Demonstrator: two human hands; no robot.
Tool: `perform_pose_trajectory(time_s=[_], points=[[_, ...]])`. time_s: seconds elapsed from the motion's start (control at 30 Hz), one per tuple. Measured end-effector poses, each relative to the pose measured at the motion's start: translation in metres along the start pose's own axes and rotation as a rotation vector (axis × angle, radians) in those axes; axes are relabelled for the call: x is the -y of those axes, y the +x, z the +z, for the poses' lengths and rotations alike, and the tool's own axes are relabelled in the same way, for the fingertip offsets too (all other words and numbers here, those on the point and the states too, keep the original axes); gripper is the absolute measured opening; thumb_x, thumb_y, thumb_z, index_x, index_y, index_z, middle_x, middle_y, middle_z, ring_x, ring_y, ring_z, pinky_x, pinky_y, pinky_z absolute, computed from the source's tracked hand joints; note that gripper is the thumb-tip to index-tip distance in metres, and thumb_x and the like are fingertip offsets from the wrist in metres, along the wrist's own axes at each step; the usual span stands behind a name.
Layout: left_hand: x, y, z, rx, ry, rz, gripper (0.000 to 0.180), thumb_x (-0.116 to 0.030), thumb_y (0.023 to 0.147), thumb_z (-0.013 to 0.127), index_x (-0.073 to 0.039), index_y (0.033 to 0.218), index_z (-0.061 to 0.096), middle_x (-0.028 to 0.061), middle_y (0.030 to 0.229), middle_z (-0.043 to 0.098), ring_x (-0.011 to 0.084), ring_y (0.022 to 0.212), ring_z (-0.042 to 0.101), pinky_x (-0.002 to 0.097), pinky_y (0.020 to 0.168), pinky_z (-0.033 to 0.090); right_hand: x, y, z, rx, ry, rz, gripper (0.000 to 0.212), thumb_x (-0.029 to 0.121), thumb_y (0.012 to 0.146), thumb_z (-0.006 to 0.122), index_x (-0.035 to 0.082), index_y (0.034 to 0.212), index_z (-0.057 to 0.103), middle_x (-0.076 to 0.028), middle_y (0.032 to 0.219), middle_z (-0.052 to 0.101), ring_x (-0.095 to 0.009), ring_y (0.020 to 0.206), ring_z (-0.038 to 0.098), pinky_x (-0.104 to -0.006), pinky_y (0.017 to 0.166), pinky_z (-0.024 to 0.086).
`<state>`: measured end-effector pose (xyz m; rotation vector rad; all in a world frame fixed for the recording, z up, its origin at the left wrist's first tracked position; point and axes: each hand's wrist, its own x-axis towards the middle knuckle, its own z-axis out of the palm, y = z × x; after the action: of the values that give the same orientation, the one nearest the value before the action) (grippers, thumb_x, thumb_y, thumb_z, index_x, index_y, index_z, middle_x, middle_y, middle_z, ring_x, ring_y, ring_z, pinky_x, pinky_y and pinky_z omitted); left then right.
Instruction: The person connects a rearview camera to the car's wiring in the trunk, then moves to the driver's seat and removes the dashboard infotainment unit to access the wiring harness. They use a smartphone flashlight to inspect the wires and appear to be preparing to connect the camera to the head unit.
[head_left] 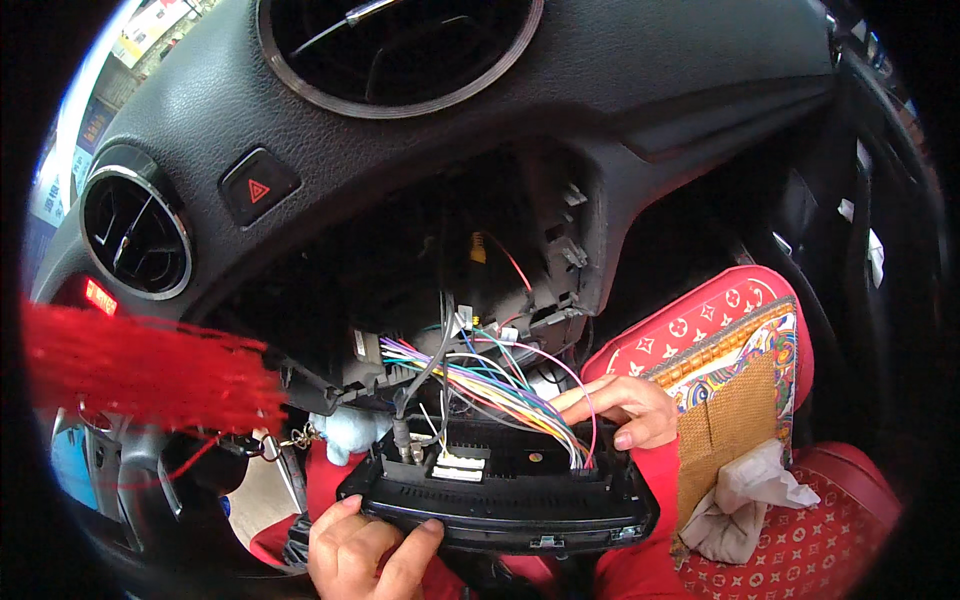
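A black car stereo unit (pixel 520 503) lies in front of me, its connector side turned up, below the open dashboard cavity (pixel 400 260). My left hand (pixel 370 555) grips its near left edge, thumb and fingers along the casing. At its far right corner my right hand (pixel 635 408) holds on; some of its fingertips are hidden behind the wires. A bundle of coloured wires (pixel 500 390) runs from a plug at the cavity's lower edge into the unit's right part. White plugs (pixel 460 467) sit in its left part, beside a dark cable (pixel 402 435).
Round air vents (pixel 135 232) and a hazard button (pixel 259 188) are on the dashboard. A light-blue plush keyring (pixel 347 435) hangs left of the unit. Blurred red strands (pixel 150 380) cover the left side. Crumpled tissue (pixel 745 500) lies on the red-and-white patterned seat (pixel 840 530).
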<state>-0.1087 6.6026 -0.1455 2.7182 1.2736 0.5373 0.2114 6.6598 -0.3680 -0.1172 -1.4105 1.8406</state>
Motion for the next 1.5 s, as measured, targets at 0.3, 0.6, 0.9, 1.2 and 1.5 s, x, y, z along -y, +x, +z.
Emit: perform_pose_trajectory(time_s=[0.3,0.6,0.9,1.2,1.5], points=[[0.006,-0.008,0.015,-0.032,-0.045,-0.048,0.039,0.006,0.082,0.073,-0.005,0.119,0.075,0.0125,0.101,0.058,0.0316,0.095,0.06,0.0559,0.104,0.052,0.006,0.006,-0.003,0.024,-0.062,0.064,0.068,0.026,0.093,0.067,-0.01,0.149,0.055,-0.034,0.161,0.044,-0.046,0.154,0.039,-0.0509,0.127,0.027],[0.006,-0.014,0.024,-0.016,-0.072,-0.06,0.028,-0.001,0.091,0.073,-0.002,0.12,0.072,0.013,0.102,0.058,0.0328,0.096,0.06,0.0587,0.105,0.051,0.007,0.006,-0.008,0.044,-0.126,0.069,0.07,0.037,0.098,0.067,-0.008,0.151,0.054,-0.031,0.163,0.043,-0.043,0.154,0.039,-0.0512,0.126,0.027],[0.003,-0.015,0.025,0.072,-0.121,-0.086,0.035,-0.006,0.094,0.073,-0.003,0.129,0.068,0.0158,0.107,0.059,0.0343,0.101,0.058,0.061,0.11,0.047,0.012,0.004,-0.008,0.056,-0.163,0.033,0.071,0.046,0.104,0.062,-0.006,0.152,0.053,-0.033,0.161,0.043,-0.046,0.152,0.039,-0.055,0.124,0.028],[0.003,-0.01,0.027,0.036,-0.134,-0.115,0.043,-0.001,0.084,0.079,-0.006,0.126,0.07,0.0144,0.105,0.06,0.0345,0.099,0.058,0.0561,0.106,0.047,0.01,0.001,-0.005,0.025,-0.117,0.052,0.069,0.041,0.104,0.062,-0.009,0.151,0.053,-0.034,0.162,0.041,-0.047,0.153,0.038,-0.0553,0.126,0.026],[0.002,-0.006,0.023,0.016,-0.132,-0.136,0.045,-0.005,0.08,0.084,-0.009,0.122,0.07,0.012,0.1,0.062,0.0327,0.095,0.06,0.0556,0.103,0.049,0.006,-0.002,-0.006,0.023,-0.056,0.074,0.066,0.028,0.103,0.063,-0.009,0.155,0.048,-0.029,0.167,0.037,-0.039,0.159,0.031,-0.0469,0.129,0.022]])
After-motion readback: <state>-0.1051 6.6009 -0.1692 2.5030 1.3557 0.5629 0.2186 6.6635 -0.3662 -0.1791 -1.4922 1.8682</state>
